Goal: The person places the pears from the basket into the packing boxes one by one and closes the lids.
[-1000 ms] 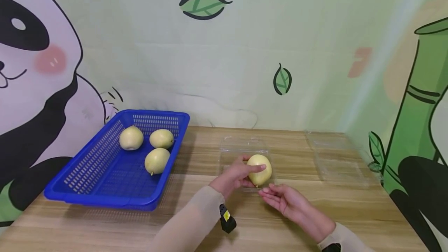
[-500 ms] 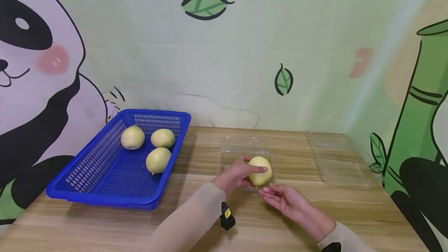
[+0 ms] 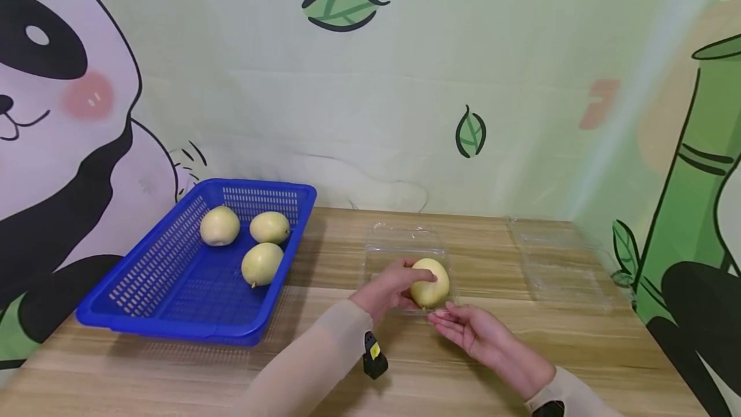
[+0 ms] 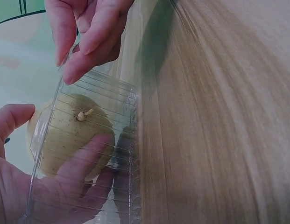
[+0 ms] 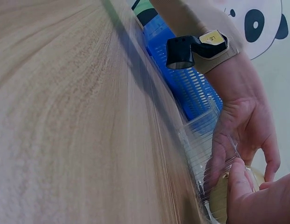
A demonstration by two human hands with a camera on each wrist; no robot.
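A pale yellow pear (image 3: 433, 291) sits in the front part of a clear plastic clamshell box (image 3: 405, 241), whose lid lies folded back toward the wall. My left hand (image 3: 393, 287) reaches in from the left and grips the pear, thumb on top and fingers around its side. Through the box's ridged front wall (image 4: 121, 95), the left wrist view shows the stem and those fingers. At the front right of the box, my right hand (image 3: 471, 333) pinches the rim between thumb and fingers.
On the left stands a blue plastic basket (image 3: 173, 330) with three more pears (image 3: 262, 264) in it. Another clear plastic box (image 3: 561, 262) lies at the back right of the wooden table (image 3: 463, 385). A printed panda cloth (image 3: 393, 82) hangs behind.
The left thumb has drawn back slightly over the pear. The right hand stays in place at the box rim.
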